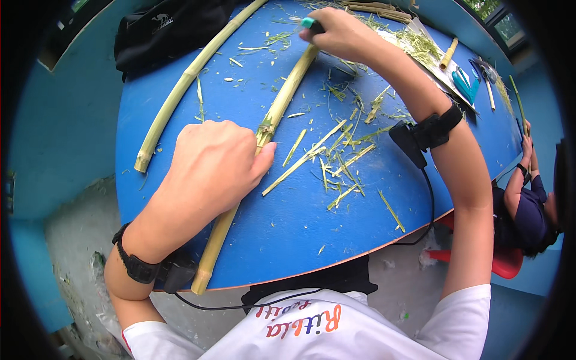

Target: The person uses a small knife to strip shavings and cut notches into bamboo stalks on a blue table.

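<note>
A peeled, pale green-yellow bamboo pole (288, 90) lies slantwise over the blue table, its near end jutting past the front edge. My left hand (216, 153) is closed around its middle, just below a rough node. At the far end, my right hand (342, 35) grips a small tool with a teal and black handle (312, 25). This tool is against or just above the pole's far end; its working edge is blurred, so I cannot tell its exact kind. Green bamboo shavings (339, 165) are scattered beside the pole on its right.
Left of my pole lies another bamboo pole (180, 90), with a black bag (162, 39) behind it. At the far right are a short bamboo piece (448, 54) and a teal-handled tool (465, 86). Another person (522, 207) holds a thin green stalk by a red chair (509, 264).
</note>
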The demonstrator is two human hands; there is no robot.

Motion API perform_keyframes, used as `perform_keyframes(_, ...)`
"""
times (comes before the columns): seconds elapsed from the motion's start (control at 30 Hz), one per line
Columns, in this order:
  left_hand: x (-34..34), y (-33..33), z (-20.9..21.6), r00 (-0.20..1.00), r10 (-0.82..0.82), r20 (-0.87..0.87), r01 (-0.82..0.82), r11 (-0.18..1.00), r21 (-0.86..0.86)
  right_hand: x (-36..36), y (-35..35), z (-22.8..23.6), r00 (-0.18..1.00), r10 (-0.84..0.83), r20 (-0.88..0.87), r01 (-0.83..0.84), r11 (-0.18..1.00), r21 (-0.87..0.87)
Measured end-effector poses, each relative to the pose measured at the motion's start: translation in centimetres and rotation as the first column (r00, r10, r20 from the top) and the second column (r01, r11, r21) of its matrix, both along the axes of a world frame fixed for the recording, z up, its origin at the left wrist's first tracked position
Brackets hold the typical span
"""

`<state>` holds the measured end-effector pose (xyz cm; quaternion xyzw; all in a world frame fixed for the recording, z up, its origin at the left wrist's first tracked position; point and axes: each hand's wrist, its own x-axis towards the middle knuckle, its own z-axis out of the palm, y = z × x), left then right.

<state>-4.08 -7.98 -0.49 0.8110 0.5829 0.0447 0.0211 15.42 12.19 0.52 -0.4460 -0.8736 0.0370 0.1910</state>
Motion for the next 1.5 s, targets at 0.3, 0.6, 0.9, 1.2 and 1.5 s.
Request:
perform_keyframes(0.3,-0.3,0.0,-0.7,0.997,-0.04,0.069,0.036,0.997,0.068,-0.8,-0.5,-1.9,0.985,0.035,0.17,-0.07,0.976,0.207)
perform_keyframes(0.6,0.1,-0.3,-0.3,0.998,-0.033,0.062,0.03,0.998,0.049,7.3,5.4,0.1,0.986,-0.146,0.085,0.12,0.96,0.253)
perform_keyframes(0.9,0.2,-0.5,-0.9,0.976,-0.069,0.206,0.033,0.984,0.173,3.8,-5.2,-0.8,0.978,0.13,0.163,-0.151,0.981,0.124)
perform_keyframes(1.2,0.7,-0.7,-0.8,0.981,-0.121,0.153,0.115,0.992,0.046,3.8,-11.9,-1.6,0.968,0.062,0.242,-0.078,0.995,0.057)
perform_keyframes(1.5,0.9,-0.4,-2.2,0.956,-0.113,0.271,0.078,0.988,0.137,2.9,-13.8,-1.5,0.977,0.133,0.164,-0.122,0.99,-0.075)
